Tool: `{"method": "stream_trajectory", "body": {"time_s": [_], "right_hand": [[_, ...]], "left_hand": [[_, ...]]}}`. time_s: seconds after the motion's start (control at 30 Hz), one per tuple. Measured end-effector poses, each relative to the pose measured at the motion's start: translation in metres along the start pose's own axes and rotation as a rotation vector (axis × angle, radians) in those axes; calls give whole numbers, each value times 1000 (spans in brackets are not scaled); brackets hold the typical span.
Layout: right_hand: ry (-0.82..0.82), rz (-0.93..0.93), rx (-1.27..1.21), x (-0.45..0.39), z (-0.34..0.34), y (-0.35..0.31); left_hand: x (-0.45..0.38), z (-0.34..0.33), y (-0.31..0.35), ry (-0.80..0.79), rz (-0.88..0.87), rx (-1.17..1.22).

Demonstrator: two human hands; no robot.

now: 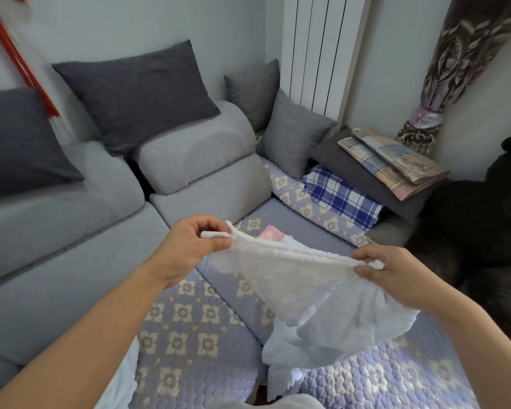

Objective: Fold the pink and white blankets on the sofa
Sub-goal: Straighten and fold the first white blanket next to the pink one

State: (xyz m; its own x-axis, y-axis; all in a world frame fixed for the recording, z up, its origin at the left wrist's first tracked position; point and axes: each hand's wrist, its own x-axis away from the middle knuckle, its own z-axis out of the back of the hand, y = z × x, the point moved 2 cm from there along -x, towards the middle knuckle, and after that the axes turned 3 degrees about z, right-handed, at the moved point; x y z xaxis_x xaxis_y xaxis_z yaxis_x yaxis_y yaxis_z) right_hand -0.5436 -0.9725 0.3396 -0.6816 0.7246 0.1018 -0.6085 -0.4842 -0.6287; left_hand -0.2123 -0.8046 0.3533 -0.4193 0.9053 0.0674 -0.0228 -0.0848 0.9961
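Observation:
A white fluffy blanket (301, 293) hangs stretched between my two hands above the sofa seat. My left hand (192, 246) pinches its upper left corner, and my right hand (396, 276) pinches the upper right corner. The cloth droops down to the quilted seat cover (195, 329). Behind the top edge of the white blanket a small part of the pink blanket (270, 233) shows, lying on the seat; the rest of it is hidden.
Grey sofa back blocks (195, 149) and dark cushions (136, 93) stand at left and behind. A blue checked cloth (341, 196), a grey pillow and folded plaid cloths (393, 163) lie at the back right. A dark plush toy (484, 219) sits at far right.

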Motion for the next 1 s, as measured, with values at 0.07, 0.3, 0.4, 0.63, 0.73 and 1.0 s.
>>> {"method": "stream_trajectory", "body": {"time_s": [0.07,0.3,0.4,0.63,0.73,1.0], "right_hand": [[69,-30,-52,2,4,4],[103,-32,-1,11,1,-1],[93,-13,30,14,0,-3],[100,48,96,15,-3,-9],[69,75,152,14,-6,-10],[14,-29,139,5,-8,-5]], "left_hand": [[0,3,3,-32,47,162],[-1,7,7,-158,49,35],[-3,10,7,-203,28,-193],[-2,13,10,-154,26,-314],[-3,13,5,-159,28,-247],[-3,10,8,-162,-6,-431]]}}
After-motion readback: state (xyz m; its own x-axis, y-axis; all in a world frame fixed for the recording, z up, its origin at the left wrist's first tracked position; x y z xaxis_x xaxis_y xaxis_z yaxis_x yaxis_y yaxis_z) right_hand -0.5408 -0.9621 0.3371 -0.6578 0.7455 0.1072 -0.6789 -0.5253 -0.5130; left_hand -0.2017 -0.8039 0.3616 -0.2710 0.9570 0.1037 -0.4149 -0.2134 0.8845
